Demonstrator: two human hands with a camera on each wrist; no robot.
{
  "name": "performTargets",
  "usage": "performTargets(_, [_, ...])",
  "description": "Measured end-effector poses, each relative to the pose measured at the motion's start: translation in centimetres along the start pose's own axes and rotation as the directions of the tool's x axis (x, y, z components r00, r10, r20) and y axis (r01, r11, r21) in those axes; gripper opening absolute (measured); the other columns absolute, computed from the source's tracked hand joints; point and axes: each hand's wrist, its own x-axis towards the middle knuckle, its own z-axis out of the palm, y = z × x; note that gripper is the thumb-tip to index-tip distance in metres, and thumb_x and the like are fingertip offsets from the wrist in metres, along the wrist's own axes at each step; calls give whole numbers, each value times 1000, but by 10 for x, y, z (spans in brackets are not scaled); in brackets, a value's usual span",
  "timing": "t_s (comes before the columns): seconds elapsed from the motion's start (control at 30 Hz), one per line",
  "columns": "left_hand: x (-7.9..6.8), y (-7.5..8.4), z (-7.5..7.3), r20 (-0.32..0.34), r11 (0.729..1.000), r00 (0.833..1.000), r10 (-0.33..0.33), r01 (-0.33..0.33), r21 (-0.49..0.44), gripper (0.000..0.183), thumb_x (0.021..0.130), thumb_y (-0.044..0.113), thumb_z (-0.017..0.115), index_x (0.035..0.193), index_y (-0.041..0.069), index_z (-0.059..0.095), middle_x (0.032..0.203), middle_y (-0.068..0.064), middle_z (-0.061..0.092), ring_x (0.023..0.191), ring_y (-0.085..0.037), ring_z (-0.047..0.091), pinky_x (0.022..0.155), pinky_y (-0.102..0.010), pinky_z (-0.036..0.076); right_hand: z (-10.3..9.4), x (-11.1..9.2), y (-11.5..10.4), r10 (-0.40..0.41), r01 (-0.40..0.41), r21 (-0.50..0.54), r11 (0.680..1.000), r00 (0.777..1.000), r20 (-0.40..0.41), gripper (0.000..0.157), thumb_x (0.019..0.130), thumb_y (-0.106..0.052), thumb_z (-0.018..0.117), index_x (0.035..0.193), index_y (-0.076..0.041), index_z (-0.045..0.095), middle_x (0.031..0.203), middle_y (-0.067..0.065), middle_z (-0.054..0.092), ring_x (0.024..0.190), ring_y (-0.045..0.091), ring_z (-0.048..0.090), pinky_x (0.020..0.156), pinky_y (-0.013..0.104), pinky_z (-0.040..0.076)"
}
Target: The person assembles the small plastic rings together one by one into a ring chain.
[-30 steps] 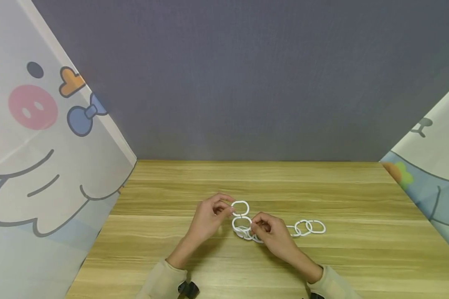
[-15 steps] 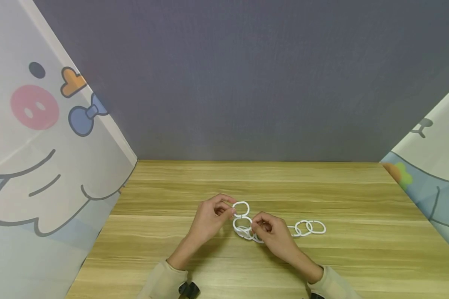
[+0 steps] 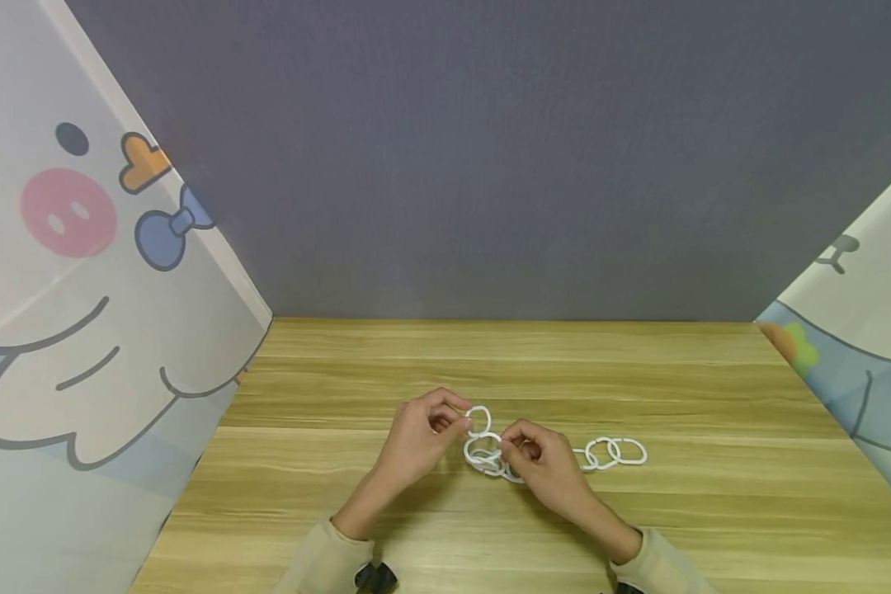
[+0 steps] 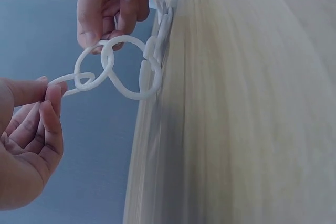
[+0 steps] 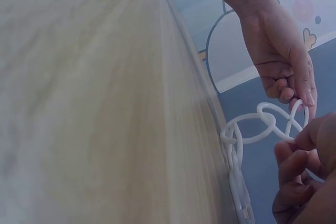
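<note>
A white chain of oval plastic links (image 3: 644, 452) runs over the table, partly hidden behind my right hand. My left hand (image 3: 419, 436) pinches the link at the chain's near-left end (image 3: 478, 407) between thumb and fingers. My right hand (image 3: 545, 469) pinches the neighbouring link (image 4: 108, 60) at its edge, thumb against fingertips. In the left wrist view these two links hang together above the table, the end link turned nearly edge-on. A third link (image 4: 139, 96) slants down from them to the rest of the chain, which lies along the tabletop.
The wooden table (image 3: 341, 355) stretches out around both hands. A grey panel (image 3: 490, 165) stands along its back edge. White panels with cartoon prints rise at the left (image 3: 208, 330) and right (image 3: 846, 313).
My left hand has shifted slightly right and toward me, turning the end link so it looks narrower from above. The right hand keeps its pinch, nearly still.
</note>
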Motion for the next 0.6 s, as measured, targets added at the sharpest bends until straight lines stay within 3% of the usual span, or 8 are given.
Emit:
performTargets(0.2, [-1,2,1,32,999,999,17,-16,-39,13,102,5,80,114,2,78,90,-3,82,78,-33,75,70,-24,58,1,-1,-3,15,-15,22,1000,999,-32,10,104,1,73,96,-6,73,78,1,69,56,-1,46,47,19,35])
performTargets(0.43, [1,-1,-5,-51,999,998,-22,20,-40,10,104,4,76,111,6,83,88,-1,78,79,-27,74,74,-24,57,2,0,-4,59,-57,57,997,998,-37,9,103,1,72,96,-4,73,79,11,72,58,0,49,50,18,37])
performTargets(0.6, [3,-2,-10,-46,997,998,-53,50,-57,15,103,-2,71,110,6,82,90,-3,78,80,-24,72,73,-24,57,1,0,-3,79,-77,57,995,996,-31,8,103,1,73,97,-5,74,80,10,72,60,2,53,51,19,39])
